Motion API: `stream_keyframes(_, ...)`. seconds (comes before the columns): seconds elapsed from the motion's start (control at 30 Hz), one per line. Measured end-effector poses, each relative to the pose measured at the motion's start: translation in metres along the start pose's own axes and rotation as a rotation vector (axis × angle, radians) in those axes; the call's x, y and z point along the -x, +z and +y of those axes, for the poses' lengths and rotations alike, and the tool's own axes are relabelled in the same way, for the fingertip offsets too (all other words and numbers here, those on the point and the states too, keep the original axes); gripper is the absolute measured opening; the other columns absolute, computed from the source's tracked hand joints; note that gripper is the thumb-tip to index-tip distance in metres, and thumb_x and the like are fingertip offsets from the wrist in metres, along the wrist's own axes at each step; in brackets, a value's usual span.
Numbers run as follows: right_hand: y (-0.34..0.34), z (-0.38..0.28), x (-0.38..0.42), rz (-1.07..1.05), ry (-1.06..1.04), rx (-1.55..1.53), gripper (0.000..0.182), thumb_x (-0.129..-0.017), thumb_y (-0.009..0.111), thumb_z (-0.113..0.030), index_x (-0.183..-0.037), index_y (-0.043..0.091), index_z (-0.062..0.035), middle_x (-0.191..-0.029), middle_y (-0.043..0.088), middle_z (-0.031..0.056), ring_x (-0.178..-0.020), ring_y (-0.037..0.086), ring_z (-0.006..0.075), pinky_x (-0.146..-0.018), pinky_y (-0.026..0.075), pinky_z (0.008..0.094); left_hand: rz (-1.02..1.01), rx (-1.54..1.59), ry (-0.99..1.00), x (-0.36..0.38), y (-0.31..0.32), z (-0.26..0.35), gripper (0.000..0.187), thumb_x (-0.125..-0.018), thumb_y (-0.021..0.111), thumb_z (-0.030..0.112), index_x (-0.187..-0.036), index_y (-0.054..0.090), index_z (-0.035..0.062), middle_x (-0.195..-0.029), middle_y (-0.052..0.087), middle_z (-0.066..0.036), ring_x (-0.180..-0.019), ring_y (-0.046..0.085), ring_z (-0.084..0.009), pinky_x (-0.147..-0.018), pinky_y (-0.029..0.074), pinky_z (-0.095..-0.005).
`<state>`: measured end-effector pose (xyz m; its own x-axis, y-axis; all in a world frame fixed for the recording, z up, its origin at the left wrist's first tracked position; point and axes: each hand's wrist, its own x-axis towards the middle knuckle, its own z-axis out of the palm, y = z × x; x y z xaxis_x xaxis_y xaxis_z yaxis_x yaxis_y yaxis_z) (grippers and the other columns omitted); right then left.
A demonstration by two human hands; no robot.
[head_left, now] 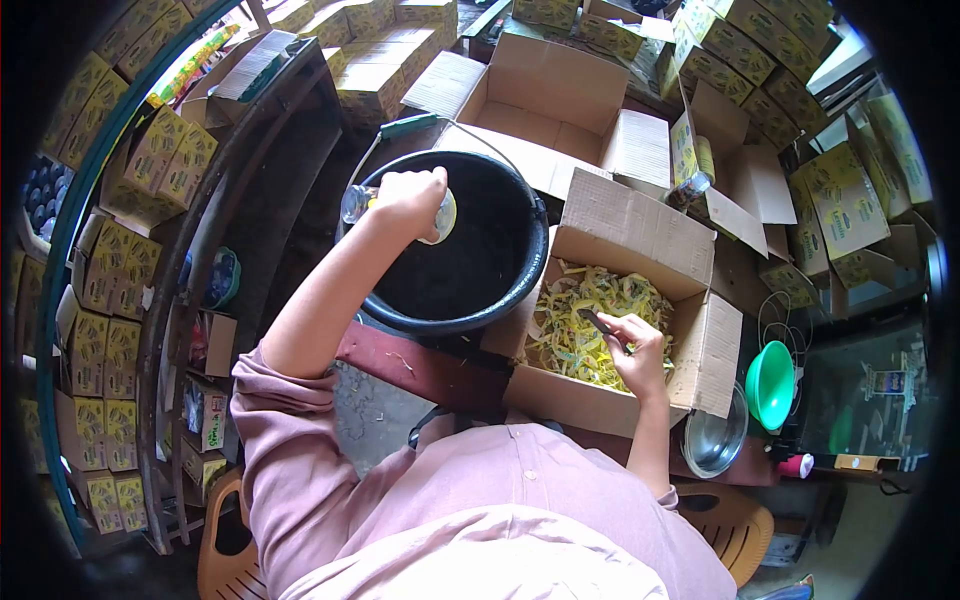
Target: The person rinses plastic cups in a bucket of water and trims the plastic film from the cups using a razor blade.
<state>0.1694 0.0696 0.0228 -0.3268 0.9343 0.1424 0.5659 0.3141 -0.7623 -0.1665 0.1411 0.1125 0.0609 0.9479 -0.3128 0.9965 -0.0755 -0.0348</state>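
My left hand [408,203] is closed around a clear plastic bottle [356,203], held over the black bucket [455,270]. Part of a yellowish label [447,214] shows at the other side of the fist. Inside the bucket it is too dark to make out any contents. My right hand [638,350] grips a small dark tool [595,320] that looks like a knife; its blade does not show clearly. That hand hovers above an open cardboard box [635,222] holding a heap of yellow and white label strips [575,310].
Another open cardboard box [548,90] stands behind the bucket. Right of it, a glass jar [688,190] is beside an opened carton. A green bowl [770,385] and metal basin [716,435] sit at the right. Shelves of yellow cartons [105,350] line the left.
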Motion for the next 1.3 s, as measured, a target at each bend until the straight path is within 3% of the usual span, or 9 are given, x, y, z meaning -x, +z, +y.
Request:
stream_keyframes(0.23, 0.001, 0.001, 0.001, -0.003, 0.000, -0.007, 0.035, -0.069, 0.058, 0.009, -0.099, 0.065, -0.0074, -0.078, 0.060, 0.0089, -0.065, 0.057, 0.0161, -0.059, 0.046, 0.0256, -0.263, 0.189, -0.091, -0.017, 0.019, -0.015, 0.073, -0.072, 0.055, 0.054, -0.110, 0.047, -0.0083, -0.103, 0.057, -0.025, -0.094, 0.059, -0.0307, -0.079, 0.048, -0.0375)
stream_keyframes(0.5, 0.000, -0.004, 0.000, -0.004, 0.008, 0.003, 0.035, -0.069, 0.058, 0.010, -0.099, 0.065, -0.0073, -0.078, 0.060, 0.0086, -0.066, 0.058, 0.0158, -0.059, 0.047, 0.0251, -0.210, 0.099, -0.130, -0.007, 0.022, -0.019, 0.094, -0.053, 0.078, 0.028, -0.124, 0.027, -0.0068, -0.113, 0.049, -0.025, -0.104, 0.053, -0.0285, -0.082, 0.047, -0.0337)
stream_keyframes(0.8, 0.000, -0.009, 0.000, -0.005, -0.016, 0.022, 0.036, -0.069, 0.057, 0.010, -0.100, 0.065, -0.0068, -0.077, 0.059, 0.0085, -0.065, 0.059, 0.0157, -0.059, 0.047, 0.0244, 0.025, 0.145, -0.066, 0.003, 0.032, -0.005, 0.078, -0.070, 0.062, 0.029, -0.131, 0.023, -0.0013, -0.106, 0.054, -0.025, -0.093, 0.058, -0.0351, -0.080, 0.048, -0.0385)
stream_keyframes(0.93, -0.002, -0.009, 0.002, 0.013, -0.014, 0.029, 0.035, -0.069, 0.057, 0.010, -0.099, 0.065, -0.0067, -0.077, 0.059, 0.0087, -0.066, 0.059, 0.0156, -0.059, 0.048, 0.0242, -0.637, -0.107, -0.034, 0.025, 0.043, 0.022, 0.081, -0.065, 0.065, 0.034, -0.129, 0.031, -0.0017, -0.104, 0.058, -0.021, -0.094, 0.059, -0.0305, -0.081, 0.048, -0.0361)
stream_keyframes(1.07, -0.002, -0.012, 0.000, 0.000, -0.003, 0.032, 0.035, -0.069, 0.057, 0.010, -0.099, 0.065, -0.0067, -0.077, 0.059, 0.0086, -0.065, 0.059, 0.0150, -0.058, 0.047, 0.0239, -0.296, -0.094, -0.023, 0.018, 0.055, 0.000, 0.080, -0.066, 0.065, 0.039, -0.128, 0.036, -0.0017, -0.108, 0.058, -0.016, -0.092, 0.061, -0.0265, -0.077, 0.050, -0.0340)
stream_keyframes(1.1, -0.002, -0.013, 0.001, -0.007, -0.006, 0.036, 0.035, -0.069, 0.057, 0.010, -0.099, 0.065, -0.0067, -0.076, 0.059, 0.0086, -0.065, 0.058, 0.0148, -0.058, 0.047, 0.0238, -0.766, -0.120, -0.018, 0.010, 0.049, 0.003, 0.076, -0.065, 0.067, 0.035, -0.125, 0.038, -0.0025, -0.102, 0.060, -0.017, -0.088, 0.062, -0.0261, -0.074, 0.051, -0.0339)
stream_keyframes(1.13, -0.003, -0.014, 0.000, 0.001, -0.022, 0.033, 0.035, -0.069, 0.057, 0.010, -0.099, 0.065, -0.0067, -0.076, 0.059, 0.0085, -0.065, 0.058, 0.0146, -0.058, 0.047, 0.0238, -0.718, -0.171, 0.028, 0.015, 0.040, 0.009, 0.070, -0.065, 0.069, 0.035, -0.119, 0.046, -0.0019, -0.100, 0.061, -0.016, -0.086, 0.063, -0.0267, -0.073, 0.051, -0.0344)
stream_keyframes(1.23, -0.002, -0.017, -0.002, 0.010, -0.054, 0.024, 0.035, -0.069, 0.057, 0.011, -0.099, 0.065, -0.0067, -0.076, 0.059, 0.0083, -0.064, 0.058, 0.0143, -0.057, 0.047, 0.0238, -0.126, 0.006, -0.060, 0.015, 0.054, 0.000, 0.055, -0.062, 0.069, 0.042, -0.099, 0.064, 0.0024, -0.097, 0.064, -0.013, -0.084, 0.063, -0.0252, -0.074, 0.051, -0.0331)
stream_keyframes(1.3, -0.002, -0.015, -0.001, 0.011, -0.045, 0.023, 0.035, -0.069, 0.057, 0.011, -0.099, 0.065, -0.0067, -0.076, 0.059, 0.0083, -0.064, 0.057, 0.0143, -0.057, 0.047, 0.0239, -0.485, -0.120, 0.035, 0.014, 0.040, 0.005, 0.048, -0.063, 0.070, 0.039, -0.094, 0.065, 0.0024, -0.092, 0.065, -0.013, -0.083, 0.063, -0.0247, -0.073, 0.051, -0.0327)
